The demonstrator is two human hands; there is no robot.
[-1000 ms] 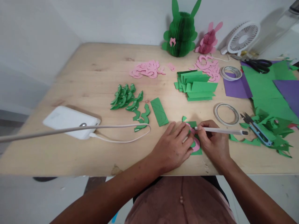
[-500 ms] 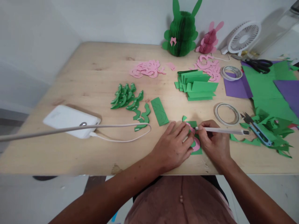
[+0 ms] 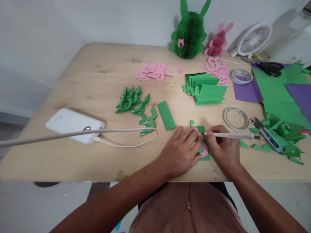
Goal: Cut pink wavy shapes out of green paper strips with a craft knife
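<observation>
With fingers stretched out, my left hand [image 3: 181,151] presses a curvy pink paper piece [image 3: 204,150] flat onto a green paper strip [image 3: 206,158]. The hand hides part of both. My right hand [image 3: 224,147] grips a white pen [image 3: 233,135], its tip touching or just above the pink piece's edge; I cannot tell which. Left of the strip lies a green rectangle [image 3: 166,116] with curved lines on it. Beyond my left hand are several stapled wavy green cutouts [image 3: 130,100]. A stack of folded green strips [image 3: 206,89] sits farther back.
A white power bank [image 3: 73,124] with a cable lies left. Tape rolls [image 3: 236,118], small scissors [image 3: 267,134] on green scraps [image 3: 289,129], and black scissors [image 3: 269,68] lie right. Pink cutouts [image 3: 154,71], a green paper rabbit [image 3: 190,35], a pink rabbit [image 3: 218,42] and a fan [image 3: 254,39] stand behind.
The pen and my right hand have shifted very slightly to the right. My left hand stays on the pink piece; little else differs.
</observation>
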